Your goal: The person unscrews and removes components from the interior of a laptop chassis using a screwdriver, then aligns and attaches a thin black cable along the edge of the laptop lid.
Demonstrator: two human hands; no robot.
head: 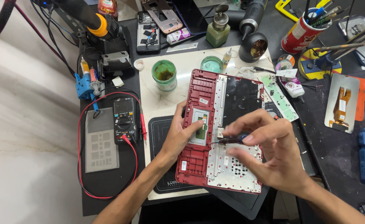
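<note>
Left hand (181, 132) comes in from near-left, forearm angled up-right, palm down on the left edge of the red laptop shell (199, 124); fingers together, curled over the rim, thumb pressing near the touchpad plate (199, 126). Right hand (269, 149) enters from near-right, wrist raised, fingers bunched and clamped on a small blue-handled screwdriver (232, 139). Its long axis runs roughly left-right, tip pointing left and slightly near, touching the shell just right of the touchpad plate. Shell lies inside-up at table centre on the white mat (166, 99), long axis near-far, tilted slightly. Multimeter (124, 120) sits left, green jar (164, 74) far-left.
</note>
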